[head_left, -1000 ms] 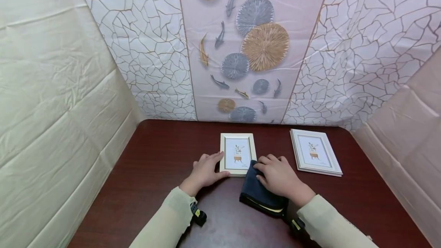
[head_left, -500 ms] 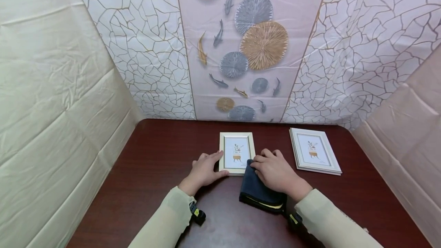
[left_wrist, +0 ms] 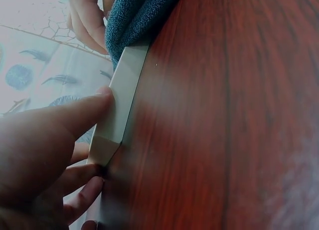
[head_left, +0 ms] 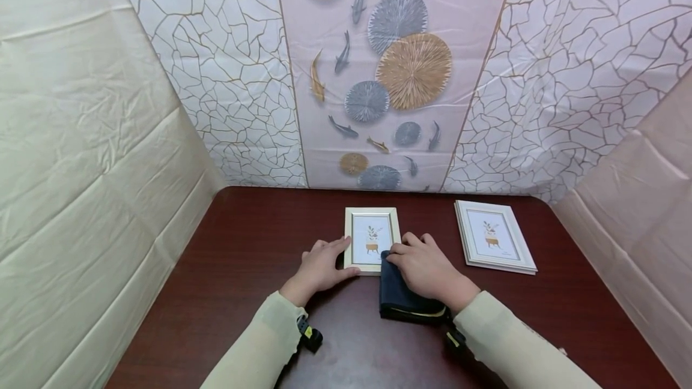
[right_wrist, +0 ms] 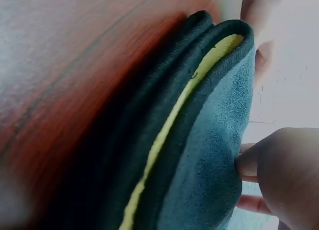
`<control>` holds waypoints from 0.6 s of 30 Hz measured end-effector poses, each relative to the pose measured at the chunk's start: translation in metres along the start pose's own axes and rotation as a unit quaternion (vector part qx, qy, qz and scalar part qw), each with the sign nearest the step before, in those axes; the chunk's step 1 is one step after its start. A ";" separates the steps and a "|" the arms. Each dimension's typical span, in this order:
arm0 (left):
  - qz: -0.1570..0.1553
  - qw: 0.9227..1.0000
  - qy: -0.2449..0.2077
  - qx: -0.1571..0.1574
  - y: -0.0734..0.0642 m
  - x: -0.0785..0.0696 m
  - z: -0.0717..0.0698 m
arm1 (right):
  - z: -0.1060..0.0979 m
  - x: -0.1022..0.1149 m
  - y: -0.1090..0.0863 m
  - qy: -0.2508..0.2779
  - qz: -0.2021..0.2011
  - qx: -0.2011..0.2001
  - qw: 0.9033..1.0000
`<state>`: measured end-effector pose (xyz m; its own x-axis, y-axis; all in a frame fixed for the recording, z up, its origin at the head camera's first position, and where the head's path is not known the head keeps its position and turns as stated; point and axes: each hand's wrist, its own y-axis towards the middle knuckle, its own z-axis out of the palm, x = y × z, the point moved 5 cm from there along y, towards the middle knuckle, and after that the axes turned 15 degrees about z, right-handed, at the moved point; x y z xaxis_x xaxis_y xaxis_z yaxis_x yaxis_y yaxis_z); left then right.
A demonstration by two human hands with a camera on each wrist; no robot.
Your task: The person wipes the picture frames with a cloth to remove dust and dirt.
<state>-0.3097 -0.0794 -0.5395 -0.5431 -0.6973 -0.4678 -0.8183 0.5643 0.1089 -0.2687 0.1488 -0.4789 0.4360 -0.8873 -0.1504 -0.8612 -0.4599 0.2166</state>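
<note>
A cream picture frame (head_left: 370, 230) with a potted-plant print lies flat on the table. My left hand (head_left: 318, 266) holds its lower left corner, thumb at the near edge and fingers along the left side; the left wrist view shows that thumb (left_wrist: 94, 105) against the frame's edge (left_wrist: 119, 98). A folded dark blue cloth (head_left: 402, 294) with black edging and a yellow lining (right_wrist: 169, 122) covers the frame's lower right corner. My right hand (head_left: 424, 268) grips this cloth from above, pressing it at the frame. Its fingertips are partly hidden by the cloth in the right wrist view.
To the right lies a small stack of white picture frames (head_left: 492, 236), the top one bearing a similar print. The dark red table (head_left: 259, 227) ends at a patterned fabric wall (head_left: 243, 77), with plain fabric at both sides.
My right hand has slid leftward with the cloth, farther across the frame's lower right part. The left hand keeps its hold on the frame, which stays in place.
</note>
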 end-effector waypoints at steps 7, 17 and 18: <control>-0.002 1.000 -0.008 0.001 0.002 0.003 0.001 | -0.001 0.008 0.004 -0.038 0.019 0.028 0.999; -0.014 1.000 -0.022 0.013 0.002 0.001 -0.002 | 0.005 0.009 0.018 -0.075 0.022 0.052 0.996; -0.014 1.000 -0.022 0.013 0.002 0.001 -0.002 | 0.006 0.008 0.019 -0.079 0.023 0.056 0.995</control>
<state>-0.3122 -0.0801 -0.5379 -0.5110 -0.6931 -0.5084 -0.8273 0.5571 0.0722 -0.2834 0.1327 -0.4822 0.3562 -0.8865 -0.2953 -0.9068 -0.4042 0.1198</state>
